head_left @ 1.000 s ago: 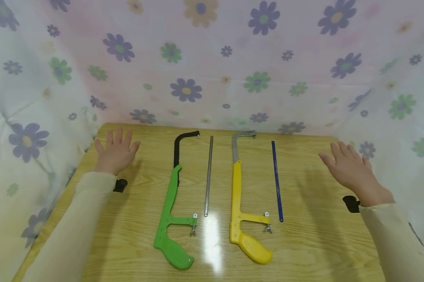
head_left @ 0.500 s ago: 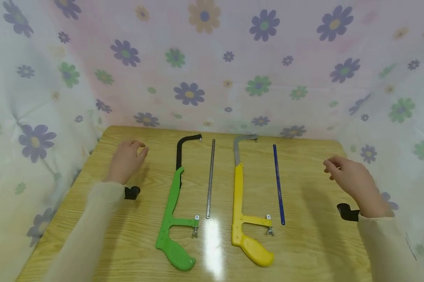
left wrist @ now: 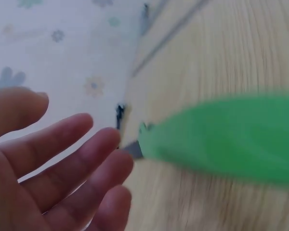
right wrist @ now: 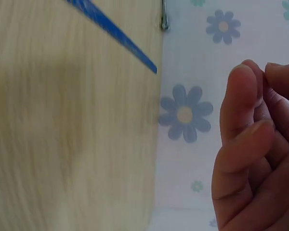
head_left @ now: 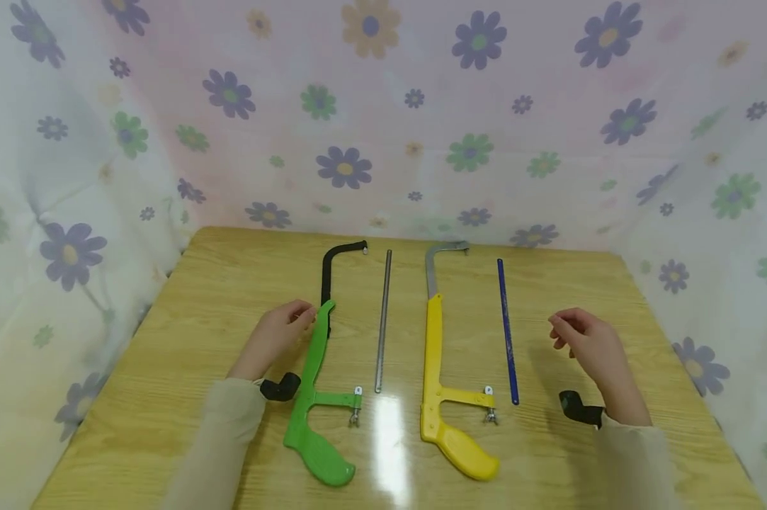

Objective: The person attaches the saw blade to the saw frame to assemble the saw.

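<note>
A green hacksaw frame (head_left: 307,382) with a black front bar lies on the wooden table. My left hand (head_left: 276,336) hovers beside the upper end of its green part; in the left wrist view the loosely bent fingers (left wrist: 98,144) are apart from it. To the right lie a grey saw blade (head_left: 383,322), a yellow hacksaw frame (head_left: 430,354) with a grey front bar, and a blue saw blade (head_left: 507,333). My right hand (head_left: 590,343) is in the air right of the blue blade, fingers loosely curled with nothing between them.
The wooden table (head_left: 192,304) has flowered cloth (head_left: 408,127) hanging behind it and at both sides. Each hacksaw frame carries a wing nut (head_left: 355,416) on its lower arm. Black wrist cameras (head_left: 281,387) sit on both wrists.
Both hands have come inward and nearer the body. The left hand went from the table's left side to the green frame. The fingers, spread before, are now loosely bent. The tools stay put.
</note>
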Available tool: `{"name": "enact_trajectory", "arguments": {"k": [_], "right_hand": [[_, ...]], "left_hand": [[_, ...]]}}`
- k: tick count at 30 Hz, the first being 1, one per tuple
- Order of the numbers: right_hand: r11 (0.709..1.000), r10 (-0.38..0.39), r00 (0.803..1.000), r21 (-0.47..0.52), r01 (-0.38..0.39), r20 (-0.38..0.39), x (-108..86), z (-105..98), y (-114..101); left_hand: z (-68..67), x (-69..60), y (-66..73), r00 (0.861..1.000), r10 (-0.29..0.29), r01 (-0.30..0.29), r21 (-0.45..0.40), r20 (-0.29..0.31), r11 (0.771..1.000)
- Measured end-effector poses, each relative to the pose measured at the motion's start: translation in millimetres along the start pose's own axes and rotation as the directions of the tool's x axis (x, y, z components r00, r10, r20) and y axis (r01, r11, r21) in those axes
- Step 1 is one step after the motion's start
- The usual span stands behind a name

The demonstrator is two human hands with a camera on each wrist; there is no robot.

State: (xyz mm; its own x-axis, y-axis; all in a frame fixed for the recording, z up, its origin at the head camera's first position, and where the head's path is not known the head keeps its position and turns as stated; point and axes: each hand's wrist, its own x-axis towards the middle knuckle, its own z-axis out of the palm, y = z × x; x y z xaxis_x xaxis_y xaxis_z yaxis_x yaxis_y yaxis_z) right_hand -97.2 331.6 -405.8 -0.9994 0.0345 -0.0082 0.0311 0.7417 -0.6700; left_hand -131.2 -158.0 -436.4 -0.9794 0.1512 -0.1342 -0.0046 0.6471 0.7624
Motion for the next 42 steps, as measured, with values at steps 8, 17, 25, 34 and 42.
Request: {"name": "enact_trajectory", "arguments": {"k": [8, 17, 25, 34, 42], "right_hand": [[0.982, 0.006, 1.0, 0.188, -0.01, 0.021, -8.3, 37.7, -11.6], [0.929, -0.003, 1.0, 0.371, -0.008, 0.03, -2.7, 72.7, -44.0], [0.857, 0.027, 0.997, 0.512, -0.058, 0.067, 0.2, 103.3, -84.3], [0.825, -0.003, 0.987, 0.559, -0.088, 0.16, 8.6, 146.2, -113.8], [0.921, -0.072, 0.958, 0.387, -0.043, 0.278, 0.4, 175.2, -133.4]], "left_hand": [[17.9, -21.5, 4.7, 0.999, -0.028, 0.034, -0.168, 0.036, 0.985], [25.5, -18.2, 5.6, 0.997, -0.034, 0.047, -0.219, 0.065, 0.975], [24.9, -3.6, 7.8, 0.993, 0.039, -0.03, -0.084, 0.112, 0.996], [28.7, -1.8, 6.4, 0.957, 0.114, -0.093, -0.092, 0.266, 0.991], [43.0, -14.4, 9.5, 0.918, 0.154, -0.152, -0.032, 0.364, 0.988]]}}
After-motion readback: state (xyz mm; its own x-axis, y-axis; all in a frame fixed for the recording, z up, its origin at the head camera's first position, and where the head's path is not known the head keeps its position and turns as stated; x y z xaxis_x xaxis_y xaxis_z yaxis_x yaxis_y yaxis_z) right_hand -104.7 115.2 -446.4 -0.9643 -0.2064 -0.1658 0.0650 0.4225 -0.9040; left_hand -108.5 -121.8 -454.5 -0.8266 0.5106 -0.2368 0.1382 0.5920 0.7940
